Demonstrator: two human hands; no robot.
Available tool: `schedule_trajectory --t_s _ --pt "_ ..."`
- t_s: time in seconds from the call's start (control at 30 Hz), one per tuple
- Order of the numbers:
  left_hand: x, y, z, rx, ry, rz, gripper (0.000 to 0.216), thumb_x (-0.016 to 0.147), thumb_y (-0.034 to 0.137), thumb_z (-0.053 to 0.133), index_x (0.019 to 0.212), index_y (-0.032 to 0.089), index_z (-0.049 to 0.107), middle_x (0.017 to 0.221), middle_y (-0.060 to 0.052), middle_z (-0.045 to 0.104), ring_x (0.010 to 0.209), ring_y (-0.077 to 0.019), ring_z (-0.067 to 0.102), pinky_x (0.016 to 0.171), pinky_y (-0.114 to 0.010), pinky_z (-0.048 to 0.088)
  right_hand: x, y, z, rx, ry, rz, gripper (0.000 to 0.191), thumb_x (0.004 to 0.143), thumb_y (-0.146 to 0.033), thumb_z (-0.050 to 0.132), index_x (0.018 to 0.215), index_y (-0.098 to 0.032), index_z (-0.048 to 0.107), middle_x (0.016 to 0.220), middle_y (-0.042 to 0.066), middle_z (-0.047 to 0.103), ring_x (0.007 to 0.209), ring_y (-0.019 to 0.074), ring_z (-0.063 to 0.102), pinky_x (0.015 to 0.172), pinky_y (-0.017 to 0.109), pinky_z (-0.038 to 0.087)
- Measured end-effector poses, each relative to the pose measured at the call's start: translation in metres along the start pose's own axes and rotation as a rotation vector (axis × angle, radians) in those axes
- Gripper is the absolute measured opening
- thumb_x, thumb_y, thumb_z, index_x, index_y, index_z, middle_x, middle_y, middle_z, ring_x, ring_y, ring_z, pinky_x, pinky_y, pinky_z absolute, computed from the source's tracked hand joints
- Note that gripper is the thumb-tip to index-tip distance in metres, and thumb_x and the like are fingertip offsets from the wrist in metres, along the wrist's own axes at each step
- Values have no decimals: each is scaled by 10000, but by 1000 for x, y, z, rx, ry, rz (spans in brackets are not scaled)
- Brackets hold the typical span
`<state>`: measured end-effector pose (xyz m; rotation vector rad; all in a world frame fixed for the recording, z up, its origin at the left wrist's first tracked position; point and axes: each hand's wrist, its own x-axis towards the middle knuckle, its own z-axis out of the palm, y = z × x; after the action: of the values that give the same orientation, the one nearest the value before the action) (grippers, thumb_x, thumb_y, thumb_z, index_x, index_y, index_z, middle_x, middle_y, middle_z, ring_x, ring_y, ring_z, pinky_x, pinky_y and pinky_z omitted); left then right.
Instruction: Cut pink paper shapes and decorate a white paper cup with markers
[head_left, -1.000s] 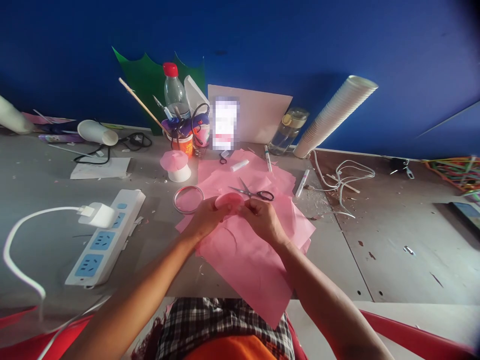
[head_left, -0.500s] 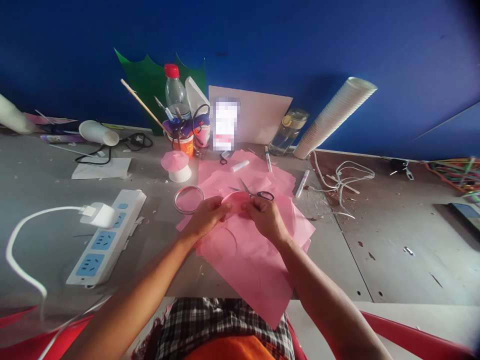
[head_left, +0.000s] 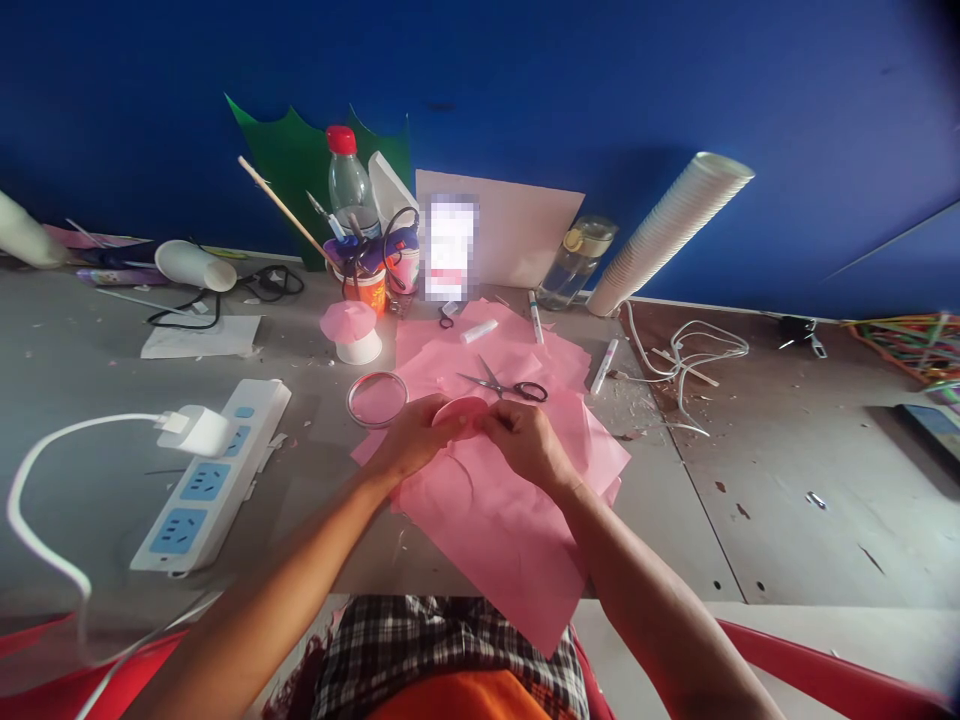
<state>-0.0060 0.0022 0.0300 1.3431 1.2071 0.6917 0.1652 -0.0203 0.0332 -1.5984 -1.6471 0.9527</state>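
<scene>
Between my hands is a round pink paper piece (head_left: 463, 408), held above the pile of pink paper sheets (head_left: 495, 510). My left hand (head_left: 417, 433) pinches its left side, thumb on top. At its right edge, my right hand (head_left: 523, 436) has its fingers pinched together on the paper. Scissors (head_left: 502, 386) with dark handles lie on the sheets just beyond my hands, blades apart. A clear round ring-shaped lid (head_left: 377, 399) rests left of my left hand. Behind it stands a small white cup (head_left: 359, 346) topped with pink paper (head_left: 349, 321).
A white power strip (head_left: 212, 475) with a plugged-in charger lies at the left. Markers (head_left: 604, 366) lie by the sheets. At the back are a phone (head_left: 451, 245), a bottle (head_left: 349, 182), a leaning stack of paper cups (head_left: 669, 235) and a white cable (head_left: 679, 365).
The pink paper piece has turned and tilted a little to the left between my fingers. My right hand has shifted slightly left and down along its edge.
</scene>
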Motion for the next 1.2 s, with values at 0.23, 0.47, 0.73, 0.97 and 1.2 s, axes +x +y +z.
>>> schedule_trajectory --t_s 0.23,0.47,0.73,0.97,1.2 --pt "-1 2 1 -17 53 -30 184 722 356 605 725 173 628 559 46 498 539 -97 450 508 -217 298 -2 -6 -2 19 9 -39 201 779 -301 541 626 -172 547 568 -28 500 541 100 415 502 222 322" --pt "3 -8 -4 -188 209 -15 193 715 356 628 693 165 612 508 55 454 505 -79 398 504 -220 294 5 8 -9 -190 296 -130 158 814 -262 526 860 -177 651 895 67 627 775 177 560 697 291 445" --pt "14 -19 -2 -471 315 -67 349 605 399 739 829 146 656 712 4 635 510 -79 499 507 -232 392 12 22 -14 -710 165 -90 298 840 -224 500 1111 -211 624 1083 92 630 1036 273 496 837 370 369" --pt "13 -13 -1 -679 271 -77 280 564 303 780 695 138 596 592 50 546 474 -47 440 490 -213 380 12 23 -12 -815 118 -107 277 834 -211 517 1091 -226 618 1053 90 617 988 259 499 780 341 342" --pt "12 -13 -1 -738 197 -71 247 576 271 794 686 126 628 610 48 552 470 -22 381 479 -196 349 9 18 -15 -889 126 -43 270 832 -277 539 1091 -225 595 1059 93 619 944 265 535 731 341 326"
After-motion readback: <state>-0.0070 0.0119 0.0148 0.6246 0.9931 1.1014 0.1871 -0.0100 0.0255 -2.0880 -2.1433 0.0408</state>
